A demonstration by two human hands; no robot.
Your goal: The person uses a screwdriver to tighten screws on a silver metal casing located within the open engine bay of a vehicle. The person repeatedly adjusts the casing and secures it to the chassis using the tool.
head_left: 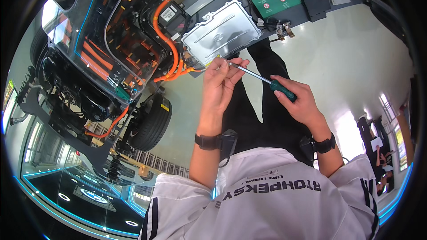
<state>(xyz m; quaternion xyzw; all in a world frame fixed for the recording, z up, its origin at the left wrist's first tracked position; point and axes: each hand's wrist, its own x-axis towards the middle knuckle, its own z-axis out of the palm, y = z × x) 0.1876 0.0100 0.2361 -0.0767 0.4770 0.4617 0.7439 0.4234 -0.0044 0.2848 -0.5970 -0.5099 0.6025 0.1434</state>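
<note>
My right hand [299, 100] is wrapped round the dark green handle of a screwdriver [255, 75], whose steel shaft slants up and to the left. At the shaft's far end, the fingers of my left hand [221, 80] are pinched together by the tip. Whatever small piece sits between those fingertips is too small to make out. Just beyond my left hand lies a silver ribbed metal cover [221, 31], fixed on the vehicle assembly. Orange cables [171, 74] run close to its left corner.
A green battery-like box [276, 1] with labels stands at the far right of the cover, with a metal bracket [284, 30] below it. Leftward are a transparent panel [95, 31] over orange wiring and a tyre [153, 122]. People [378, 146] stand at the far right.
</note>
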